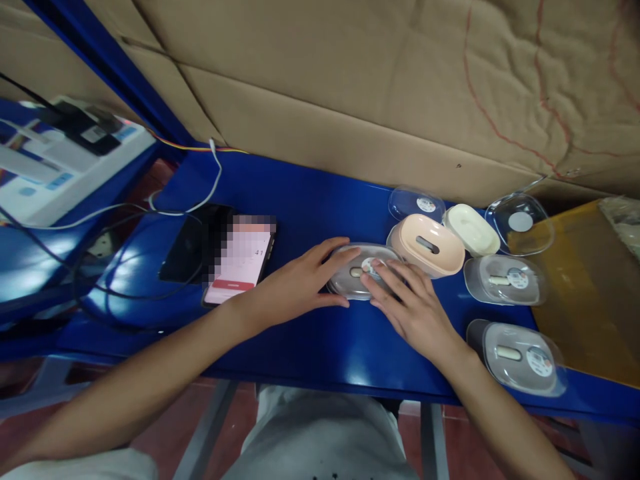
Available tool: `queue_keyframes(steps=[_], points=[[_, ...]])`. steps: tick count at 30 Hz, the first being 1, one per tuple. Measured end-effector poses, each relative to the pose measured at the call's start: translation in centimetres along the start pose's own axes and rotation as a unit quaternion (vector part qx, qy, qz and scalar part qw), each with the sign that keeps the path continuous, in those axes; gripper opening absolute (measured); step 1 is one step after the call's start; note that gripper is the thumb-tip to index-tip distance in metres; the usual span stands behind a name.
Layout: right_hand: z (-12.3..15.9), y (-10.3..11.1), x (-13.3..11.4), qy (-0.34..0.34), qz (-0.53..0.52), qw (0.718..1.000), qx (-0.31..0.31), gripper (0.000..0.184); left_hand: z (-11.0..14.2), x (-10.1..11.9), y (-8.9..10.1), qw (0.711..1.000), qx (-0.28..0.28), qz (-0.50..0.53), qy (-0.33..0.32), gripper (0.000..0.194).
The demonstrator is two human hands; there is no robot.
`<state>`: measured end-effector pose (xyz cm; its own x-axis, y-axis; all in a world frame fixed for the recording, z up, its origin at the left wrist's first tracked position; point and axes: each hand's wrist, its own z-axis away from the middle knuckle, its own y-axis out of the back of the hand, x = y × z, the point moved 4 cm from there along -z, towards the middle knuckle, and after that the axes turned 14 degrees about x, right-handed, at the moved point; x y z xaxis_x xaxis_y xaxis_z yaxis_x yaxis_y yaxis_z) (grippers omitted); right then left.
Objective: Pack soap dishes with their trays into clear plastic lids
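Note:
On the blue table, an oval grey soap box (345,283) with a clear lid and a round white sticker lies between my hands. My left hand (313,277) curves round its left end, fingers at the far side and thumb at the near side, gripping it. Spread over the lid's right part are the fingers of my right hand (413,303), touching at the sticker, which they partly hide. Just beyond my right hand sits a peach oval box (443,250) without a lid, its slot showing. A cream oval piece (473,230) is behind it.
Clear lids (417,203) lie at the back, another lid (520,223) beside a cardboard box (590,293). Two lidded grey boxes stand right, one (505,280) behind the other (523,357). Left are a lit phone (243,257), a black device (193,243), cables and a power strip (30,200).

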<state>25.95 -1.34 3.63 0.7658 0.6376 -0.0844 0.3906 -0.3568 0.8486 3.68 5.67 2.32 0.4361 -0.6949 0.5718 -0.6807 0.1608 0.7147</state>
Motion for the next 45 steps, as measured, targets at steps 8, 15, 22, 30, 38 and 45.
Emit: queue_keyframes(steps=[8,15,22,30,38,45], points=[[0.4,0.4,0.2,0.024,0.0,1.0,-0.003,0.067,-0.1,-0.4,-0.1,1.0,0.003,0.025,0.015,0.083],[0.9,-0.2,0.4,0.034,-0.047,0.997,-0.046,0.077,0.3,-0.3,-0.2,0.998,0.003,-0.053,-0.029,0.082],[1.0,-0.2,0.5,0.042,-0.059,0.997,-0.039,0.08,0.3,0.2,-0.2,0.978,0.013,-0.178,-0.108,0.075],[0.8,-0.7,0.7,-0.016,-0.123,0.992,0.014,0.072,0.2,0.5,-0.5,0.972,0.023,-0.193,-0.134,0.07],[1.0,-0.5,0.9,-0.035,-0.145,0.989,0.004,0.07,0.1,0.5,0.1,0.992,-0.011,-0.105,-0.074,0.067],[0.9,-0.5,0.5,-0.031,-0.139,0.99,-0.005,0.072,0.0,0.5,0.3,0.991,-0.022,-0.106,-0.074,0.064]])
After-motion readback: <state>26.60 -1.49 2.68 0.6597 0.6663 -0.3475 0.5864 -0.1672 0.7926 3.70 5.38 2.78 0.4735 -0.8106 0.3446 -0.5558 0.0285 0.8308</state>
